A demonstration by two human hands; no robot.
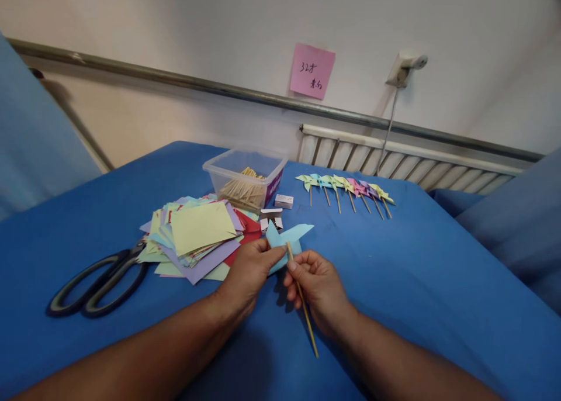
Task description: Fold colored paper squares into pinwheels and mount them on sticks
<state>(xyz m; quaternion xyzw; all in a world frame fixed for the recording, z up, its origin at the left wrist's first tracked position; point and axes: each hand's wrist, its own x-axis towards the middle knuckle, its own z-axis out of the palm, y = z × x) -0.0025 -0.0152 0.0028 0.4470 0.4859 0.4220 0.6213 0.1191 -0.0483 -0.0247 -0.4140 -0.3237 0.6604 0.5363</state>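
My left hand (252,268) pinches a light-blue paper pinwheel (293,235) by its left side, thumb on top. In my right hand (316,281), thumb and fingertips close on a thin wooden stick (308,322). The stick's upper end lies against the middle of the pinwheel, and its lower end points toward me. How the two are joined there is too small to tell. Just beyond the pinwheel stands a small open box (271,215), with dark contents partly hidden by the paper.
Left of my hands lies a pile of coloured paper squares (202,228), beside black-handled scissors (99,284). A clear plastic tub (210,170) holds wooden sticks (245,187). A small white box (284,201) sits near it. Several finished pinwheels (346,185) lie in a row on the blue cloth (416,284).
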